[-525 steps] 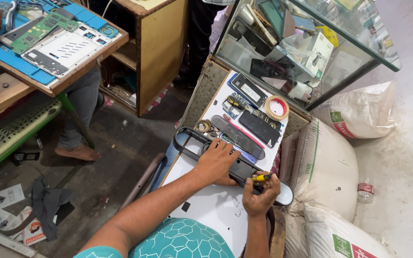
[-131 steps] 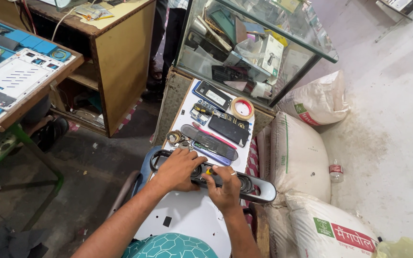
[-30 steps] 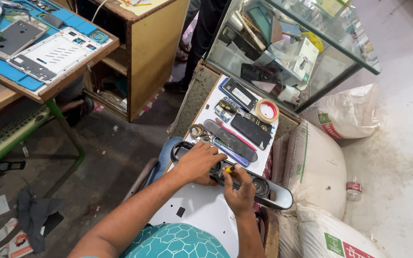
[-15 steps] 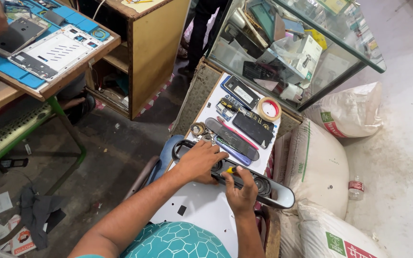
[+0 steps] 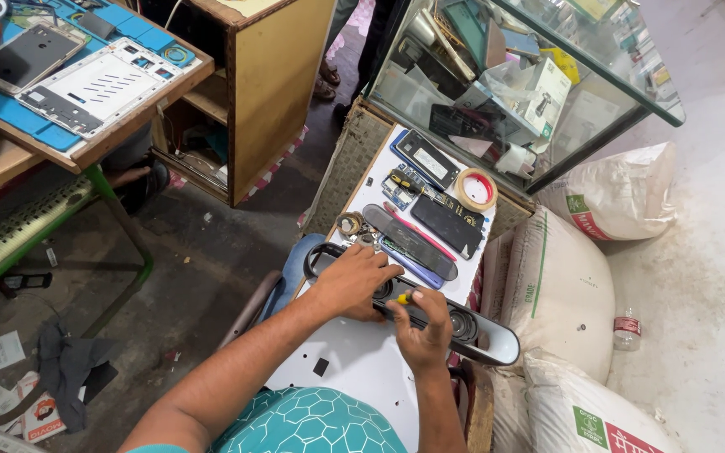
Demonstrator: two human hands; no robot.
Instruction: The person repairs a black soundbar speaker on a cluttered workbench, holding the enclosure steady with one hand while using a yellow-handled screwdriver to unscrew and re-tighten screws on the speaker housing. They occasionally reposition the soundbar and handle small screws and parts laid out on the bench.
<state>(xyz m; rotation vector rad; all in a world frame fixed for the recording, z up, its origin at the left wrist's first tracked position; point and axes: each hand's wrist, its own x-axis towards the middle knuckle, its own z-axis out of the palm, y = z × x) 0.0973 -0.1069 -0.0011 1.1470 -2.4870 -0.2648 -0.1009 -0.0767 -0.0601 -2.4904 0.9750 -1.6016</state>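
A long black speaker bar (image 5: 472, 332) with round speaker cones lies across a white board (image 5: 354, 361) on my lap. My left hand (image 5: 352, 281) presses flat on the bar's left part and holds it down. My right hand (image 5: 426, 325) is closed around a small screwdriver with a yellow handle (image 5: 404, 297), its tip down on the bar's middle. Beyond the bar lie its long black cover strip (image 5: 409, 242) and a red pen-like tool (image 5: 421, 233).
A roll of tape (image 5: 477, 190), phones and small parts sit at the board's far end. A glass display case (image 5: 530, 75) stands behind. White sacks (image 5: 560, 294) lie right. A wooden desk (image 5: 86, 92) with opened devices on a blue mat stands left.
My right hand has shifted slightly along the bar with the screwdriver; my left hand stays pressed on it. The view has moved a little.
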